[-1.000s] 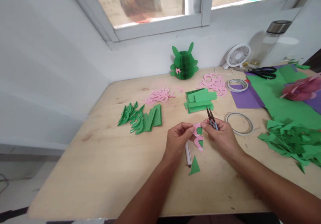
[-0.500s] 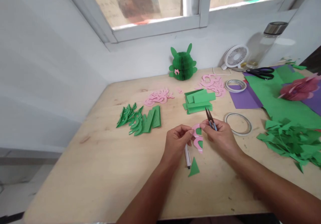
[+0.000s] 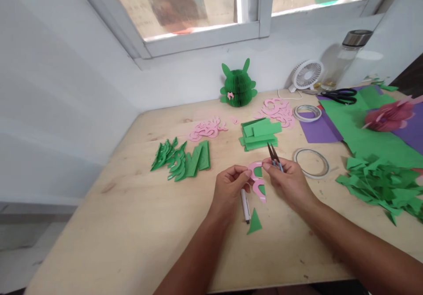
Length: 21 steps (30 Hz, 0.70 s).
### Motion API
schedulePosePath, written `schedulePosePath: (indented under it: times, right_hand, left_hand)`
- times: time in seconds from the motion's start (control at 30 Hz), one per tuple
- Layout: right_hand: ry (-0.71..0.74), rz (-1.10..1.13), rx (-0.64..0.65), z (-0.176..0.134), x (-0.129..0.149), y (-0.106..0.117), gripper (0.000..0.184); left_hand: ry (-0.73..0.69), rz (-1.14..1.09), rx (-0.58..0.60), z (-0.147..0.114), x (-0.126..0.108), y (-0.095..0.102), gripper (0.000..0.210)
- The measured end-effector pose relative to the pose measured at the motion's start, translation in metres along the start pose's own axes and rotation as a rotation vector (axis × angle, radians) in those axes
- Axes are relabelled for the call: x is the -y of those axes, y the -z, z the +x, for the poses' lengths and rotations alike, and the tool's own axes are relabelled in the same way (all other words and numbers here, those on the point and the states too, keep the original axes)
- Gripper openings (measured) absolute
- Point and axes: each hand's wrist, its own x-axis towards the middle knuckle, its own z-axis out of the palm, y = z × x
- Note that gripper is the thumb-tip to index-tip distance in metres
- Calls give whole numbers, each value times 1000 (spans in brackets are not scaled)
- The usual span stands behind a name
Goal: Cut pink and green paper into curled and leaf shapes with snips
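A pink paper cutout [image 3: 257,188] with curved edges, green paper showing within its curves, is pinched at its left side by my left hand [image 3: 228,191]. My right hand [image 3: 291,181] holds small scissors [image 3: 272,153] with bluish handles, their dark pointed blades slightly apart and aimed away from me. The thumb and fingertip of that same hand touch the cutout's upper right edge. Below my left hand lies a white pen [image 3: 245,207] with a dark tip. Beside it rests a triangular green paper scrap [image 3: 254,223].
Green cut shapes [image 3: 178,160], pink cutouts [image 3: 206,129], green strips [image 3: 261,134] and pink scraps [image 3: 277,111] lie farther back. A green honeycomb paper figure [image 3: 238,88] stands by the wall. Rightward are tape rolls [image 3: 311,176], black-handled scissors [image 3: 340,96], green scraps [image 3: 380,185], a fan [image 3: 308,75] and a bottle [image 3: 346,61].
The whole view has shifted slightly. Both hands keep the same grips, and the pink cutout looks turned only a little. Nothing has been let go or picked up.
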Motion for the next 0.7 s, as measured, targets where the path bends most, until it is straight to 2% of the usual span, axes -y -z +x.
schedulePosePath:
  times: [0.27, 0.7]
  right_hand:
    - [60, -124, -38, 0, -2, 2, 25]
    - [83, -159, -55, -1, 0, 1, 23]
  left_hand:
    - [21, -5, -4, -1, -1, -2, 19]
    - [20, -16, 16, -1, 1, -1, 18]
